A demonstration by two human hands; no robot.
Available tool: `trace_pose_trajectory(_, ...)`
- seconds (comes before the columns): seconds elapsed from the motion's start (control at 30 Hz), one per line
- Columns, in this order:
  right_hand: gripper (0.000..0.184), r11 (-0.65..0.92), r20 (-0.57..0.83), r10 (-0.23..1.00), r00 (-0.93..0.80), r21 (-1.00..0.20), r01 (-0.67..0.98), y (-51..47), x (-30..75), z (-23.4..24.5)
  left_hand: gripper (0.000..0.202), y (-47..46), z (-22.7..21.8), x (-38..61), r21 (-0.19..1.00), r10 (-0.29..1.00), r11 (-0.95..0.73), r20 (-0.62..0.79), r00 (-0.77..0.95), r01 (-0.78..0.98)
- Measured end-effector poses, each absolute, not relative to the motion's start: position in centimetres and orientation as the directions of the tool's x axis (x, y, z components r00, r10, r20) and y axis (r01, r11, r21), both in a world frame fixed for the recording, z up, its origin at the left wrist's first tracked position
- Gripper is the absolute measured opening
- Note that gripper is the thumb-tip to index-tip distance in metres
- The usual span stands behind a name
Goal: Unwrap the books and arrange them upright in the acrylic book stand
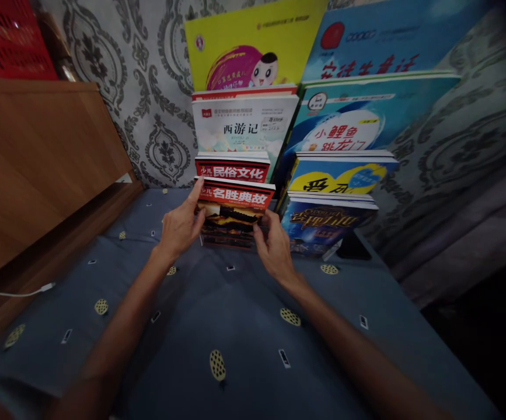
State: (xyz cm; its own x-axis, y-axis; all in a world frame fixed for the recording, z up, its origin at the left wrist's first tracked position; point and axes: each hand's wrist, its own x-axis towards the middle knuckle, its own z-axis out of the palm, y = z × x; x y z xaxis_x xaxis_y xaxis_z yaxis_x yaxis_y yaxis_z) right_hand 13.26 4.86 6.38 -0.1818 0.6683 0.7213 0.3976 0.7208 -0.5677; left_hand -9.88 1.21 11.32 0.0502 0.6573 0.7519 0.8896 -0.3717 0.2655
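Between my two hands stands a small red and black book [231, 210], its cover facing me. My left hand [181, 224] grips its left edge, with the index finger reaching up along the side. On the lower right edge, my right hand [275, 245] pinches the same book. Right behind it another red book [235, 169] shows its top strip. Farther back in this row rise a white book [239, 125] and a tall yellow-green book [253, 35]. The lower part of the row is hidden behind the front book.
To the right, a second row holds a dark blue book [323, 224], a blue and yellow book [340, 175], a teal book [366, 111] and a tall blue book [379, 35]. A dark flat object [354, 246] lies beside it. A wooden cabinet [38, 163] and white cable [16, 293] are left.
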Motion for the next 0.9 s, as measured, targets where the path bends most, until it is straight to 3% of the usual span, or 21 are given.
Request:
trace_pose_trajectory(0.2, 0.039, 0.721, 0.733, 0.656, -0.178, -0.54, 0.433, 4.9, 13.1, 5.8, 0.061, 0.6, 12.2, -9.5, 0.223, 0.708, -0.281, 0.705, 0.044, 0.934)
trace_pose_trajectory(0.6, 0.036, 0.714, 0.776, 0.621, -0.116, -0.498, 0.492, 4.6, 12.7, 5.7, 0.061, 0.9, 12.0, -9.5, 0.225, 0.603, -0.436, 0.792, 0.097, 0.871)
trace_pose_trajectory(0.9, 0.039, 0.721, 0.794, 0.598, -0.111, -0.472, 0.507, 4.8, 12.7, 5.9, 0.058, 1.5, 11.2, -10.2, 0.283, 0.604, -0.456, 0.794, 0.06, 0.844)
